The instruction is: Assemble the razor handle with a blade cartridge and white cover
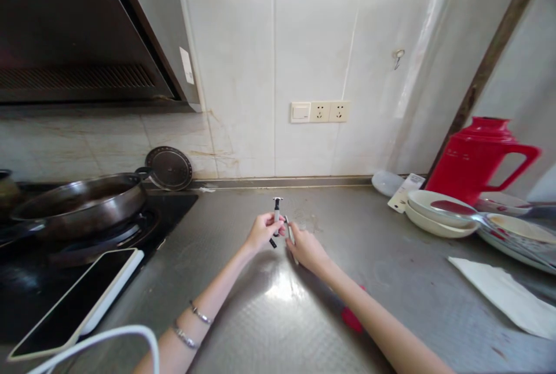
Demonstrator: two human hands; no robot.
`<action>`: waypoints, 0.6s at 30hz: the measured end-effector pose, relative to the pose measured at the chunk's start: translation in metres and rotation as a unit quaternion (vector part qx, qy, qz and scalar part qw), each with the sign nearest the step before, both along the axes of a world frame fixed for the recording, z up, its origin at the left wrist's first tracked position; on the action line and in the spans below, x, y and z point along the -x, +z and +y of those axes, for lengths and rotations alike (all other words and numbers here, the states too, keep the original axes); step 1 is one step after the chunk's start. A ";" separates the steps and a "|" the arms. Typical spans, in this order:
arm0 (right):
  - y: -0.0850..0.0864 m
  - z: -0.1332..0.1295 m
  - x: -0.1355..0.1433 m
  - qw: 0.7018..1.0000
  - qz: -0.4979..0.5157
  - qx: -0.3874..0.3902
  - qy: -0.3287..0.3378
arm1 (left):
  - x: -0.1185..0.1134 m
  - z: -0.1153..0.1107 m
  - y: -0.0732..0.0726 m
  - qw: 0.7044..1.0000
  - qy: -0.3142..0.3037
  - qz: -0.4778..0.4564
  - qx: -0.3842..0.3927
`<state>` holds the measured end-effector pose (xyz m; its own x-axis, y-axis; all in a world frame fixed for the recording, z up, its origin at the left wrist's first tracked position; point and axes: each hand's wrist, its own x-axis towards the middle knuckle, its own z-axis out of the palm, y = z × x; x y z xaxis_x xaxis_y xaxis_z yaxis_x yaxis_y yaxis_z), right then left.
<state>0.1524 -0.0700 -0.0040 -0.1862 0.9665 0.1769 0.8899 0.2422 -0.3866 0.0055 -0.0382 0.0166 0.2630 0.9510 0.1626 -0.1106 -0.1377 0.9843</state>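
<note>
Clock positions are read from the centre of the head view. At 10 o'clock, a range hood (78, 26) hangs above the stove. At 9 o'clock, a metal pan (91, 217) sits on the black stove top (26, 287), and a dark round plate (168, 168) leans upright against the wall just beyond it. At 8 o'clock, a phone (73, 299) shows a dark screen, with a white cable (108, 332) near it. Two bracelets circle the left forearm at 7 o'clock.

At 6 o'clock, close to centre, the left hand (260, 231) grasps a small grey-and-black tool (277, 212), its crosswise head pointing to 12, above the steel counter (256, 333). Just beside it, the right hand (307, 248) grips a slim pale stick (290, 236); whether stick and tool touch cannot be determined.

A switch-and-socket panel (319, 112) is fixed between 1 and 2 o'clock. At 5 o'clock, a red item (351, 319), unidentified, is partly covered by the right forearm. Between 3 and 4 stand stacked bowls (434, 224); a red flask (473, 160) is at 3, a white sheet (508, 296) at 4.
</note>
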 end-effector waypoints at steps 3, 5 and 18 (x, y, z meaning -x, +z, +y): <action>-0.003 0.005 0.006 0.999 -0.024 0.019 -0.010 | -0.001 0.000 -0.002 1.000 -0.004 0.001 0.006; -0.007 0.007 0.008 1.000 -0.016 0.024 -0.004 | -0.002 0.000 -0.003 1.000 -0.007 0.006 0.003; 0.022 0.018 -0.062 0.981 0.160 -0.111 -0.002 | -0.005 -0.012 0.000 0.996 -0.048 0.034 -0.074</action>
<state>0.2140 -0.0524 0.0176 -0.0829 0.8984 0.4313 0.7326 0.3483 -0.5847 0.0108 -0.0499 0.0168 0.3658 0.8884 0.2772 -0.0647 -0.2729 0.9599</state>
